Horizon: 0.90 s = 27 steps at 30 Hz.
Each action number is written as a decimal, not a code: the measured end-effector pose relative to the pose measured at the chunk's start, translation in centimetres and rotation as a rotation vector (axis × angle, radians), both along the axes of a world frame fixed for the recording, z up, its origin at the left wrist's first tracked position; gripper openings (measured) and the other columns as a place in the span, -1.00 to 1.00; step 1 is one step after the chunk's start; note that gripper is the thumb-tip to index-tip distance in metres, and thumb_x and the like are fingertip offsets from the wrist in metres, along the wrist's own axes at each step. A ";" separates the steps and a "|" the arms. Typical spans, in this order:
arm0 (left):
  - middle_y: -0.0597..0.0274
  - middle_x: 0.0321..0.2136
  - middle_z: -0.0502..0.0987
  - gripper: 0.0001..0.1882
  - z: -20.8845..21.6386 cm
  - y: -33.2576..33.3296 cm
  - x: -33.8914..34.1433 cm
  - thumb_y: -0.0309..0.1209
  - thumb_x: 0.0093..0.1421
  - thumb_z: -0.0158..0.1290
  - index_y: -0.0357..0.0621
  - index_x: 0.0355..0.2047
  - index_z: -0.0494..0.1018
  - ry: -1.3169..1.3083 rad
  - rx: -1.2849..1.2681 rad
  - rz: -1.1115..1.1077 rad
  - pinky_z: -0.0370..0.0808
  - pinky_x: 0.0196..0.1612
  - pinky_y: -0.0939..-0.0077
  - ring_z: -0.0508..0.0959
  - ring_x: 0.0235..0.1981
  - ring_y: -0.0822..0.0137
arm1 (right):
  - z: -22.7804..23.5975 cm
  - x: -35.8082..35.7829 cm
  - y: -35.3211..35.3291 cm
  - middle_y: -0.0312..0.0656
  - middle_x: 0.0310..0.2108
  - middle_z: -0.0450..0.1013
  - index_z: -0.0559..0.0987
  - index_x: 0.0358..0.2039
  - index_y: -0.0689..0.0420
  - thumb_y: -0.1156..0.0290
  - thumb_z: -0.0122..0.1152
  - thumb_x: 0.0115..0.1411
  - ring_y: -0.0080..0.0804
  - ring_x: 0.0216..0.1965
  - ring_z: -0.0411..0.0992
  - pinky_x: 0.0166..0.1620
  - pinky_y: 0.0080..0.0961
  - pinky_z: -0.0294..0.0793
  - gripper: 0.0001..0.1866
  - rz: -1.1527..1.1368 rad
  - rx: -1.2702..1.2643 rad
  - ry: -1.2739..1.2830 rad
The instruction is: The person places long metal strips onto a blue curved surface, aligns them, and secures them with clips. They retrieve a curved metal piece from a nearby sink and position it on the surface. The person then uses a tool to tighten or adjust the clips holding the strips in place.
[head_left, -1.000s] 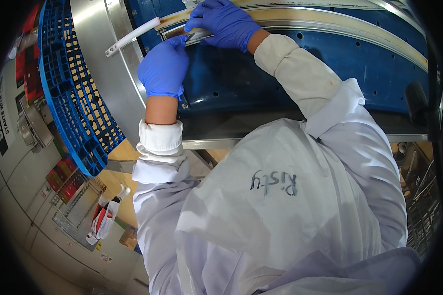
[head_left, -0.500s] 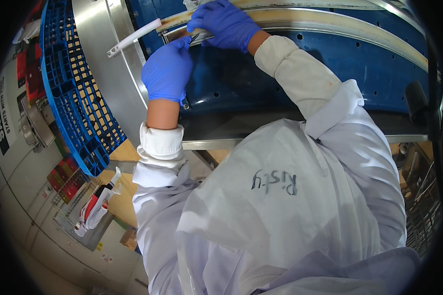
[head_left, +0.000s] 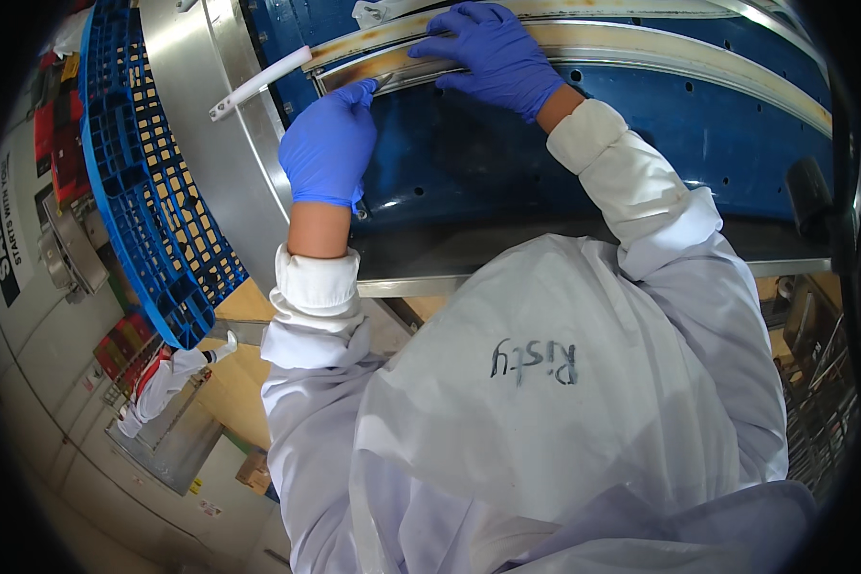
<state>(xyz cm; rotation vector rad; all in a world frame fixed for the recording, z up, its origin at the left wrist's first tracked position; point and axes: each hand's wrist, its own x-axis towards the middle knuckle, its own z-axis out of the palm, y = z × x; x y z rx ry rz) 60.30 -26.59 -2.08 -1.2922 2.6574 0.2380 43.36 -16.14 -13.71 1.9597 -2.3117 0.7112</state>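
My left hand (head_left: 328, 148), in a blue glove, is closed in a pinch at the end of a cream-coloured strip with brown stains (head_left: 364, 69). A small thin pointed metal piece (head_left: 385, 82) sticks out from its fingertips; the rest of it is hidden. Farther right along the same strip lies my right hand (head_left: 500, 59), also gloved in blue, its fingers spread across the strip and the metal rail beside it. A second stained cream strip (head_left: 383, 36) runs behind, with a white rod (head_left: 261, 83) near its left end.
Beneath the strips is a blue surface with small holes (head_left: 469, 143), edged by a metal bar (head_left: 411, 286). White crumpled material (head_left: 378, 11) lies at the far edge. To the left stand a steel panel (head_left: 187, 57) and a blue plastic grid (head_left: 167, 182). A person in white (head_left: 158, 387) is beyond.
My right hand has slid to the right along the strip, its fingers spreading and baring more of the stained end. My left hand has barely moved. The person in the background has shifted.
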 end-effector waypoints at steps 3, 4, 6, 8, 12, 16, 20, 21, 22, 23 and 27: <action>0.12 -0.36 0.62 -0.74 -0.8 -0.7 0.2 -0.10 0.26 -0.03 0.36 -0.14 0.61 -0.018 0.024 0.039 0.54 -0.24 0.25 0.61 -0.31 0.03 | 0.1 -0.2 0.2 -0.42 0.02 0.38 0.52 0.01 -0.41 0.04 0.28 0.05 -0.35 0.13 0.27 0.23 -0.17 0.17 -0.55 -0.011 -0.006 0.020; 0.12 -0.36 0.62 -0.74 -0.7 -0.4 0.2 -0.10 0.26 -0.03 0.36 -0.14 0.61 -0.014 0.015 0.021 0.54 -0.24 0.26 0.61 -0.32 0.03 | 0.3 -0.1 0.2 -0.43 0.02 0.38 0.52 0.02 -0.42 0.03 0.28 0.05 -0.35 0.13 0.27 0.23 -0.18 0.17 -0.54 -0.017 -0.008 0.035; 0.11 -0.36 0.62 -0.74 -0.3 0.3 0.2 -0.10 0.26 -0.03 0.36 -0.14 0.60 -0.002 -0.005 -0.017 0.54 -0.24 0.26 0.62 -0.32 0.04 | 0.3 -0.1 0.3 -0.44 0.02 0.38 0.52 0.01 -0.42 0.04 0.28 0.04 -0.35 0.13 0.27 0.23 -0.17 0.17 -0.54 -0.025 0.040 0.045; 0.12 -0.36 0.62 -0.75 -0.2 0.2 -0.1 -0.11 0.26 -0.03 0.37 -0.14 0.61 -0.016 -0.028 -0.004 0.54 -0.24 0.26 0.62 -0.32 0.04 | 0.1 -0.3 0.2 -0.44 0.02 0.38 0.52 0.01 -0.42 0.04 0.28 0.04 -0.35 0.14 0.26 0.23 -0.17 0.17 -0.54 -0.029 0.028 0.055; 0.13 -0.36 0.63 -0.75 -1.1 -0.2 -0.2 -0.11 0.25 -0.03 0.37 -0.14 0.61 0.002 -0.013 0.015 0.54 -0.23 0.26 0.62 -0.32 0.04 | 0.1 -0.1 0.2 -0.45 0.02 0.38 0.52 0.00 -0.42 0.04 0.29 0.03 -0.35 0.15 0.26 0.24 -0.15 0.16 -0.55 -0.021 0.002 0.061; 0.15 -0.34 0.63 -0.74 -0.8 0.1 -0.3 -0.14 0.25 -0.03 0.37 -0.14 0.60 -0.014 -0.033 -0.009 0.54 -0.23 0.26 0.62 -0.32 0.04 | 0.4 -0.2 0.2 -0.46 0.02 0.38 0.53 -0.01 -0.42 0.05 0.29 0.02 -0.35 0.16 0.25 0.25 -0.16 0.15 -0.55 -0.033 0.051 0.065; 0.17 -0.31 0.63 -0.74 -0.6 0.6 -0.6 -0.15 0.24 -0.03 0.37 -0.13 0.60 0.011 -0.016 -0.027 0.54 -0.23 0.26 0.62 -0.31 0.05 | 0.0 -0.3 0.4 -0.47 0.05 0.39 0.53 -0.01 -0.42 0.04 0.29 0.03 -0.34 0.17 0.25 0.25 -0.16 0.15 -0.55 -0.020 0.017 0.029; 0.17 -0.30 0.62 -0.74 -0.9 0.7 -0.6 -0.15 0.24 -0.03 0.37 -0.13 0.60 0.025 -0.013 -0.034 0.54 -0.23 0.26 0.62 -0.31 0.05 | 0.0 -0.2 0.2 -0.47 0.05 0.39 0.53 -0.01 -0.42 0.03 0.29 0.03 -0.34 0.17 0.25 0.25 -0.16 0.15 -0.55 -0.026 0.017 0.038; 0.16 -0.27 0.62 -0.74 -0.9 0.9 -0.9 -0.13 0.25 -0.02 0.36 -0.11 0.59 -0.005 -0.014 -0.015 0.53 -0.19 0.27 0.62 -0.27 0.05 | -0.1 -0.1 0.1 -0.47 0.06 0.39 0.53 -0.01 -0.42 0.03 0.29 0.03 -0.35 0.17 0.25 0.25 -0.15 0.15 -0.55 -0.032 0.017 0.048; 0.15 -0.24 0.61 -0.73 -0.8 1.2 -1.3 -0.11 0.25 -0.02 0.36 -0.09 0.59 -0.035 -0.015 0.005 0.52 -0.15 0.28 0.61 -0.23 0.05 | -0.1 0.0 0.0 -0.47 0.06 0.39 0.53 -0.01 -0.42 0.02 0.29 0.03 -0.35 0.17 0.25 0.25 -0.15 0.15 -0.55 -0.034 0.029 0.046; 0.15 -0.20 0.61 -0.71 -0.7 1.2 -1.3 -0.09 0.26 -0.01 0.35 -0.07 0.58 -0.019 0.049 0.027 0.51 -0.11 0.29 0.60 -0.19 0.05 | 0.0 0.0 0.1 -0.46 0.04 0.39 0.52 0.00 -0.42 0.01 0.29 0.03 -0.36 0.18 0.25 0.24 -0.15 0.15 -0.55 -0.044 0.045 0.031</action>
